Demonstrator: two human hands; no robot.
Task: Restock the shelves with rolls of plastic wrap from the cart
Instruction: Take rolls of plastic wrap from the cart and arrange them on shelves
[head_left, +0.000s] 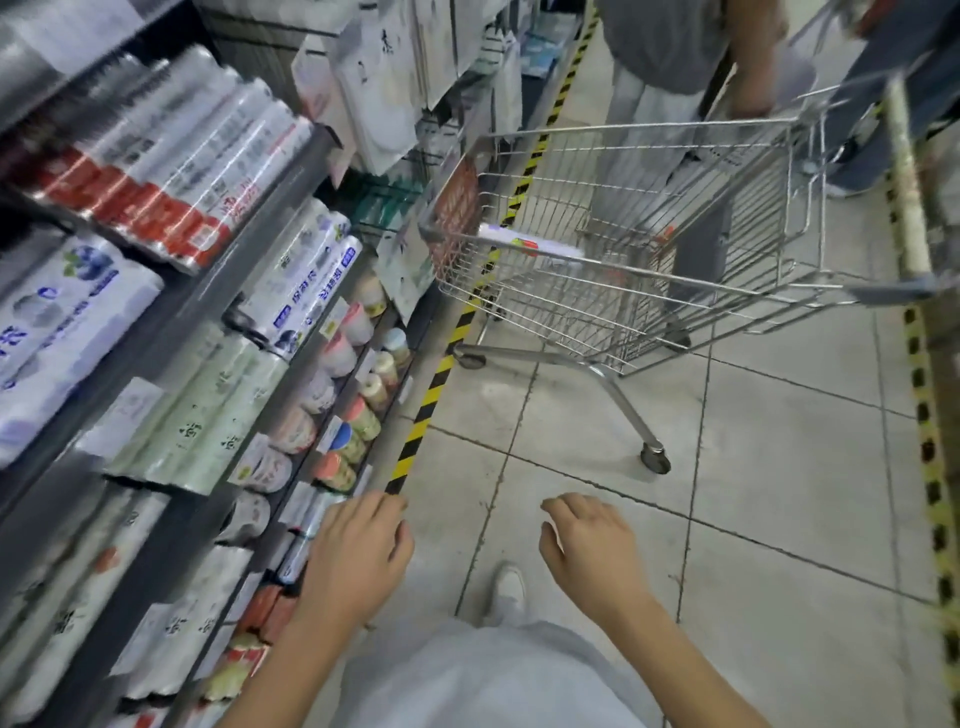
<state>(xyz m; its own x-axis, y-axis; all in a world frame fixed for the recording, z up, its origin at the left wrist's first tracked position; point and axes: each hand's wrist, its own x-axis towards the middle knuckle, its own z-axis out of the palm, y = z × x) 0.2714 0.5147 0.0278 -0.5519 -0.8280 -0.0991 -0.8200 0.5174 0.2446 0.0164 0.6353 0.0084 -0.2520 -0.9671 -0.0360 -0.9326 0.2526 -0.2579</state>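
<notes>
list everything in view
shelves: one unit, grey, left
cart: one, silver wire, aisle
roll: one, white, lying in cart
red-label rolls: several, clear and red, top shelf
blue-label rolls: several, white, shelf below
green rolls: several, pale green, lower shelf
jars: many, mixed, lower shelf fronts
hanging packs: several, white, beyond shelves
hazard tape: two strips, yellow-black, floor edges
bystanders: two, grey and blue, behind cart
shoe: one, white, floor between arms
left hand: open, empty, by shelf edge
right hand: open, empty, over floor
</notes>
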